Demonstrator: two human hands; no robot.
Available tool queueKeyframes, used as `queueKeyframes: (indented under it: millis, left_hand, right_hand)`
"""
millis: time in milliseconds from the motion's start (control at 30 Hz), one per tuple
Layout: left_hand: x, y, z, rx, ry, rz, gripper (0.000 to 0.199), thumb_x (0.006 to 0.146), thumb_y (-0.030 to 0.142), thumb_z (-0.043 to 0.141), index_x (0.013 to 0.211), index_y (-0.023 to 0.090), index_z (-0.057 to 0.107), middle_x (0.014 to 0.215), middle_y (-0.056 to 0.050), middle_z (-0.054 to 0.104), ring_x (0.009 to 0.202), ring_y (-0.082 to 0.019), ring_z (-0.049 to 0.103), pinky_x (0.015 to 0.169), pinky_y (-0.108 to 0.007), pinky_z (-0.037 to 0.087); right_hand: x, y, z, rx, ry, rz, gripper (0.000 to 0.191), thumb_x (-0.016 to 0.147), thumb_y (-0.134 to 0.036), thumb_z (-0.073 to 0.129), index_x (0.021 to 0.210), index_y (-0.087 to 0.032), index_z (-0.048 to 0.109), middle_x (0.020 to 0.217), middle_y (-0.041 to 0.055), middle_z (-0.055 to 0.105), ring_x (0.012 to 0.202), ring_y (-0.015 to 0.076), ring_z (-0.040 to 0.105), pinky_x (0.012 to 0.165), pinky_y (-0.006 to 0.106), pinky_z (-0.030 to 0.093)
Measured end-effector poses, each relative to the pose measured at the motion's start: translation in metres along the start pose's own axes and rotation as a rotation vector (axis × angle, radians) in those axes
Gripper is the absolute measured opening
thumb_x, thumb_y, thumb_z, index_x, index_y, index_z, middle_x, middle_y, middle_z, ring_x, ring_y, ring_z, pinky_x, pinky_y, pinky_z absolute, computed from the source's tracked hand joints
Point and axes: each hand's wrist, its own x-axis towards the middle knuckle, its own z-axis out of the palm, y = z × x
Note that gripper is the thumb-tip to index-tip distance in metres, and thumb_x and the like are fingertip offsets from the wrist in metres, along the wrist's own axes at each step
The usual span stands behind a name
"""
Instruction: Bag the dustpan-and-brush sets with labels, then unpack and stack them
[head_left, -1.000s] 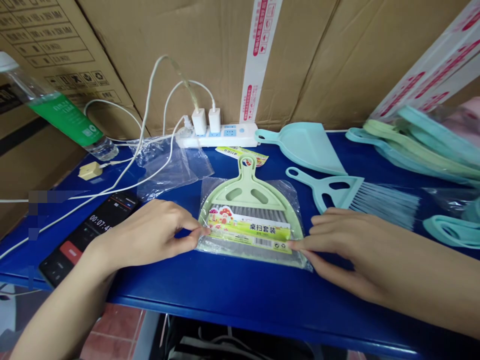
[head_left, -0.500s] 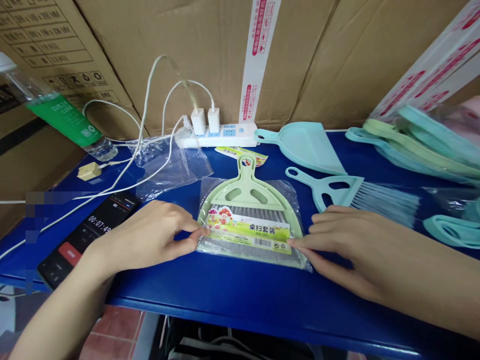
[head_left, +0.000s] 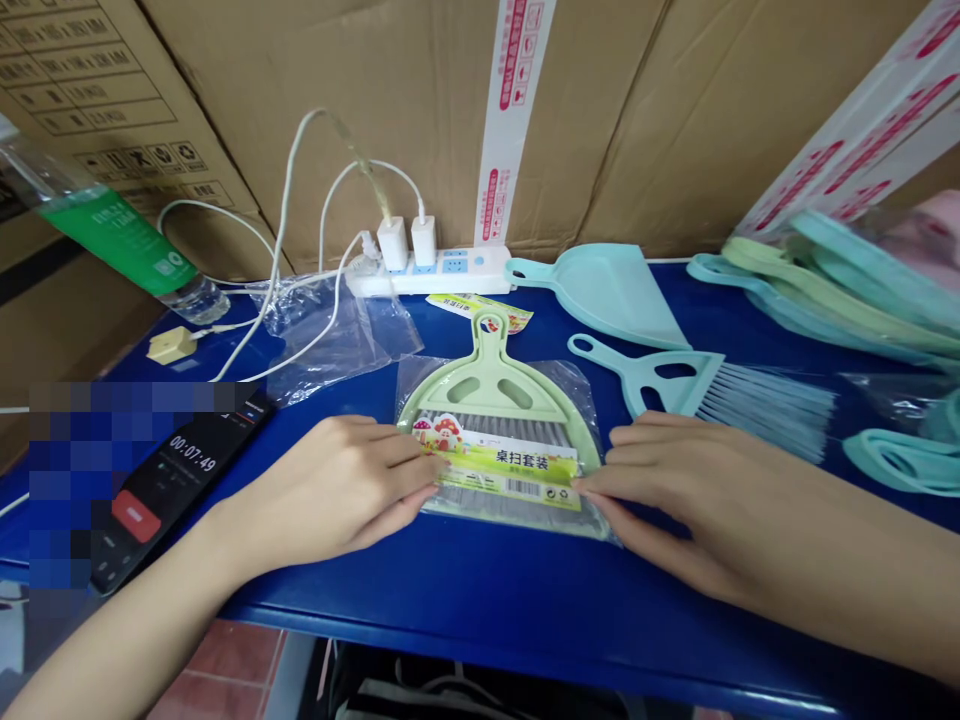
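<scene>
A pale green dustpan and brush set point(head_left: 495, 400) lies in a clear plastic bag on the blue table point(head_left: 480, 580), with a printed label across it. My left hand point(head_left: 345, 490) rests on the bag's left side, fingertips reaching the label. My right hand point(head_left: 675, 495) holds the bag's right edge between thumb and fingers. Beyond it lie a pale blue dustpan point(head_left: 600, 295) and a matching brush point(head_left: 675, 385). Several more bagged sets point(head_left: 832, 285) are piled at the right.
A phone showing a timer point(head_left: 184, 470) lies left of my left hand. Behind the bag are a loose clear plastic bag point(head_left: 330, 340) and a white power strip point(head_left: 431, 272) with cables. A water bottle point(head_left: 112, 230) leans at the left, and cardboard boxes point(head_left: 360, 100) line the back.
My left hand has slid right, from pinching the bag's left edge to lying across it. My right hand and the bag have barely moved.
</scene>
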Motion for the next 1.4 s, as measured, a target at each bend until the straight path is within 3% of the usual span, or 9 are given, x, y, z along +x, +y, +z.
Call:
queueKeyframes:
  millis: [67,167,267,400,833,1100,1400]
  left_hand:
    - [0.002,0.001,0.004,0.012,-0.04,0.036,0.035,0.103,0.027,0.033,0.121,0.02,0.062,0.09,-0.003,0.07,0.068,-0.017,0.066,0.061,-0.029,0.051]
    - [0.003,0.002,0.008,-0.014,-0.083,0.027,0.033,0.103,0.03,0.037,0.129,0.024,0.057,0.096,-0.002,0.069,0.068,-0.016,0.067,0.06,-0.029,0.052]
    - [0.002,0.002,0.01,-0.054,-0.098,0.005,0.032,0.102,0.031,0.041,0.127,0.024,0.058,0.094,-0.003,0.069,0.072,-0.017,0.068,0.063,-0.029,0.054]
    - [0.002,0.002,0.01,-0.067,-0.113,0.003,0.033,0.102,0.03,0.039,0.129,0.023,0.057,0.094,-0.003,0.069,0.074,-0.018,0.069,0.064,-0.03,0.055]
    - [0.003,0.002,0.011,-0.089,-0.101,0.006,0.035,0.103,0.031,0.034,0.129,0.022,0.056,0.093,-0.003,0.07,0.073,-0.018,0.069,0.063,-0.031,0.055]
    - [0.003,0.002,0.011,-0.087,-0.094,0.009,0.034,0.103,0.031,0.034,0.128,0.022,0.057,0.095,-0.004,0.07,0.075,-0.018,0.069,0.064,-0.03,0.055]
    - [0.003,0.002,0.011,-0.098,-0.087,0.014,0.035,0.104,0.031,0.034,0.128,0.021,0.057,0.099,-0.004,0.071,0.078,-0.018,0.07,0.066,-0.029,0.055]
  right_hand:
    - [0.002,-0.001,0.001,0.002,0.008,-0.074,0.032,0.092,-0.014,0.043,0.065,-0.022,0.058,0.06,-0.0009,0.057,0.058,0.0149,0.053,0.064,0.031,0.04]
    - [0.007,-0.002,0.007,-0.09,0.101,-0.169,0.038,0.098,-0.015,0.037,0.069,-0.021,0.061,0.063,0.0011,0.059,0.059,0.0167,0.051,0.064,0.033,0.038]
    - [0.01,-0.003,0.016,-0.13,0.128,-0.235,0.037,0.102,-0.018,0.033,0.091,-0.018,0.069,0.068,0.0017,0.064,0.065,0.0176,0.054,0.068,0.033,0.039]
    - [0.012,-0.004,0.024,-0.136,0.114,-0.272,0.037,0.104,-0.023,0.031,0.118,-0.016,0.064,0.075,0.0017,0.066,0.07,0.0177,0.057,0.073,0.033,0.04]
    - [0.015,-0.007,0.035,-0.138,0.108,-0.245,0.027,0.103,-0.025,0.04,0.115,-0.02,0.064,0.079,0.0006,0.068,0.072,0.018,0.059,0.072,0.034,0.04]
    - [0.016,-0.006,0.033,-0.11,0.124,-0.233,0.026,0.103,-0.024,0.04,0.106,-0.021,0.066,0.075,-0.0002,0.066,0.071,0.017,0.058,0.071,0.033,0.039]
    - [0.015,-0.005,0.033,-0.098,0.124,-0.229,0.029,0.104,-0.024,0.036,0.108,-0.021,0.064,0.075,-0.0006,0.066,0.07,0.0176,0.057,0.071,0.033,0.038]
